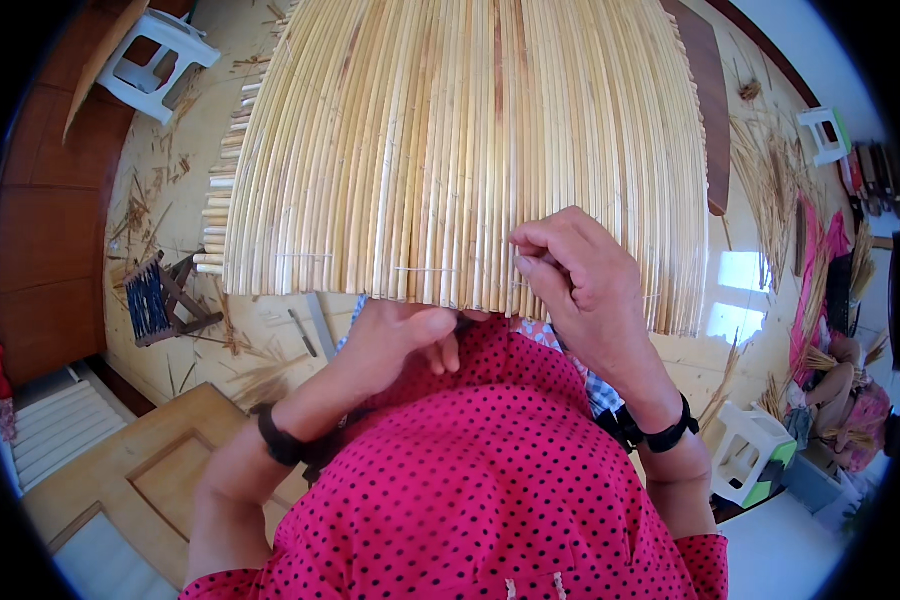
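A wide mat of pale reed stalks (pixel 440 150) lies in front of me, its near edge above my lap, with short thread stitches near that edge. My right hand (pixel 580 275) rests on the mat just right of centre, thumb and forefinger pinched at the stalks; anything between them is too small to make out. My left hand (pixel 405 340) is at the underside of the near edge, thumb outward and fingers curled, some hidden by the mat, so what it grips cannot be seen.
White plastic stools (pixel 155 70) stand around the mat, one low at right (pixel 745 450). A small folding seat (pixel 165 300) is at left beside wooden cabinets (pixel 50 240). A knife-like tool (pixel 302 333) and straw scraps lie on the floor. Straw bundles and pink cloth (pixel 810 250) crowd the right.
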`<act>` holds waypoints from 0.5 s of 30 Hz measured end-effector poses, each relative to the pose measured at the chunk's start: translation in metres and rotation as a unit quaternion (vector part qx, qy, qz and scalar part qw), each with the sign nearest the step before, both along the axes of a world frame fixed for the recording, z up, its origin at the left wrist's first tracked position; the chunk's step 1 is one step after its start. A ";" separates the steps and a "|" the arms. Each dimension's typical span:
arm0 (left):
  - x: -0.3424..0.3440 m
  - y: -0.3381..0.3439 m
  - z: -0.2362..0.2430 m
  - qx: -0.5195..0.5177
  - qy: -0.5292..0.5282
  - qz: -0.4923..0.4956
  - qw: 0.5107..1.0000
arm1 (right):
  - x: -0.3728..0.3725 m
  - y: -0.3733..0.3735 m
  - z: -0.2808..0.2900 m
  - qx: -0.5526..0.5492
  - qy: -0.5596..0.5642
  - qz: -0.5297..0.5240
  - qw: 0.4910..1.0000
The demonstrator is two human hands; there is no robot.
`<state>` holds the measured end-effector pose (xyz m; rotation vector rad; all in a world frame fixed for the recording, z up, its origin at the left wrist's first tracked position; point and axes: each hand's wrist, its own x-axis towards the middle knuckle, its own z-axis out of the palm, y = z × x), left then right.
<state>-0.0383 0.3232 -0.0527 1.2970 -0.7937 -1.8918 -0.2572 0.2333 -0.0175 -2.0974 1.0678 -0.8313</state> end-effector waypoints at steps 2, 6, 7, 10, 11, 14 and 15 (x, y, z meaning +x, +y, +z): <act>-0.006 -0.007 -0.004 0.053 0.011 0.037 0.998 | 0.003 0.001 -0.001 -0.006 0.009 -0.003 1.000; -0.011 -0.016 -0.006 0.085 0.006 0.018 0.996 | 0.006 0.001 -0.005 -0.059 0.048 0.006 0.997; -0.012 -0.017 -0.005 0.088 0.009 0.010 0.996 | 0.007 0.001 -0.004 -0.070 0.057 0.012 0.996; -0.015 -0.019 -0.002 0.081 0.064 0.056 0.993 | 0.010 0.000 -0.005 -0.089 0.061 0.031 0.994; -0.015 -0.019 -0.005 0.092 0.068 0.055 0.992 | 0.012 -0.002 -0.006 -0.094 0.057 0.038 0.993; -0.012 -0.017 -0.012 0.109 0.068 0.046 0.991 | 0.022 -0.004 -0.011 -0.128 0.065 0.062 0.988; -0.013 -0.018 -0.011 0.104 0.062 0.038 0.992 | 0.021 -0.007 -0.012 -0.127 0.073 0.074 0.986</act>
